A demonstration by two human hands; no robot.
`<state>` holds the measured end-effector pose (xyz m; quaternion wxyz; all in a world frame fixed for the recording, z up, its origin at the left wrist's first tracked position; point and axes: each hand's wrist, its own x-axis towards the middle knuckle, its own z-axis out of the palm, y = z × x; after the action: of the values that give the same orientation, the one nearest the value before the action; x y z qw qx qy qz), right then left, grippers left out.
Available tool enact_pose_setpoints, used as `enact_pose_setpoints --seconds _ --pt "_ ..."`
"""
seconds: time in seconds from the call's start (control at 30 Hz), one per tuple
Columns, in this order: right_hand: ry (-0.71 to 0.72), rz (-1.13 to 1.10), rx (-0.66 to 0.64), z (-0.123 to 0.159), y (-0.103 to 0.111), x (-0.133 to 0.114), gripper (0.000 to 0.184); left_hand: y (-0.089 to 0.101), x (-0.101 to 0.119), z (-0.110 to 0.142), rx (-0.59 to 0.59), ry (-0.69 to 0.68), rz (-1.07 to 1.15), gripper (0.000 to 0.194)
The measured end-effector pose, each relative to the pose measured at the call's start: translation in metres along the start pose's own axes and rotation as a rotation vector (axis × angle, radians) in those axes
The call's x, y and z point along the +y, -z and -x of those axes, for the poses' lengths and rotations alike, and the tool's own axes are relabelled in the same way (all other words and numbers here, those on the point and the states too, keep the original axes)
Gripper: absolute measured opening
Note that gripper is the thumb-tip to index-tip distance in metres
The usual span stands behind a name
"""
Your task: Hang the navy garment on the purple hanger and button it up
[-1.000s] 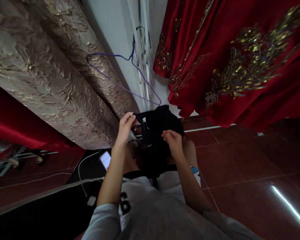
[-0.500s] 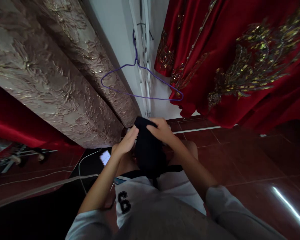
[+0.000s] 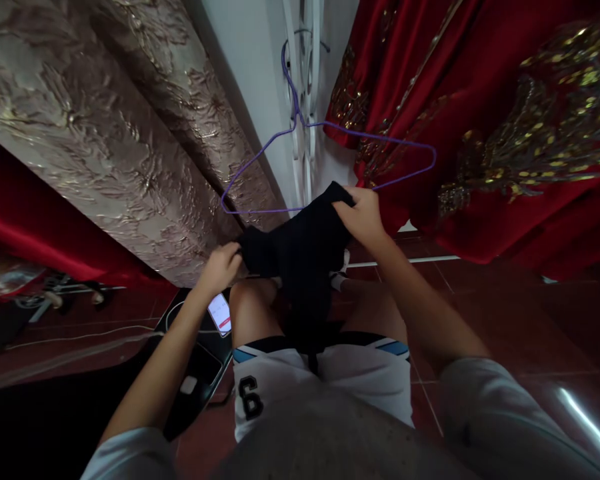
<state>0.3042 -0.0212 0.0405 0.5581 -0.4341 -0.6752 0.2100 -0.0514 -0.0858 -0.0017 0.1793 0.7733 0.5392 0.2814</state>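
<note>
I hold a black garment (image 3: 303,257) stretched between both hands above my knees. My left hand (image 3: 221,267) is closed on its left end, lower down. My right hand (image 3: 363,215) is closed on its upper right corner, raised close to the bottom bar of a purple wire hanger (image 3: 330,167). The hanger hangs from a white rail against the wall, tilted up to the right. The rest of the garment droops down between my legs over my white shorts.
A gold embroidered curtain (image 3: 105,133) fills the left. A red dress with gold sequins (image 3: 505,120) hangs at the right. A lit phone (image 3: 220,313) with a white cable lies on a black surface (image 3: 195,373) by my left knee. The floor is red tile (image 3: 505,320).
My hands have moved apart and spread the black garment out. My right hand rose toward the hanger, my left dropped. The hanger swung to the right.
</note>
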Motion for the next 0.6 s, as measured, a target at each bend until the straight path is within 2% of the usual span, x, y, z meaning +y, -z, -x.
enact_pose_setpoints --seconds 0.1,0.2,0.33,0.4,0.47,0.53,0.6 --pt "0.011 0.075 0.026 -0.001 0.024 -0.013 0.033 0.025 0.017 -0.028 0.215 -0.084 0.062 0.016" --pt "-0.004 0.076 0.041 0.001 0.028 -0.019 0.031 0.044 0.047 -0.058 0.375 -0.132 0.159 0.021" --pt "-0.019 -0.003 -0.021 0.012 0.021 -0.018 0.019 0.049 0.086 -0.086 0.395 -0.168 0.266 0.013" --pt "0.007 -0.002 -0.068 0.018 0.022 -0.017 0.01 0.046 0.097 -0.092 0.401 -0.169 0.333 0.019" --pt "0.081 0.041 -0.027 0.02 0.03 -0.017 0.022 0.045 0.102 -0.095 0.392 -0.174 0.374 0.025" --pt "0.146 0.12 0.107 0.016 0.044 -0.015 0.045 0.046 0.101 -0.096 0.355 -0.172 0.373 0.021" --pt "0.141 0.247 0.218 0.008 0.065 -0.012 0.058 0.05 0.098 -0.098 0.335 -0.164 0.359 0.016"
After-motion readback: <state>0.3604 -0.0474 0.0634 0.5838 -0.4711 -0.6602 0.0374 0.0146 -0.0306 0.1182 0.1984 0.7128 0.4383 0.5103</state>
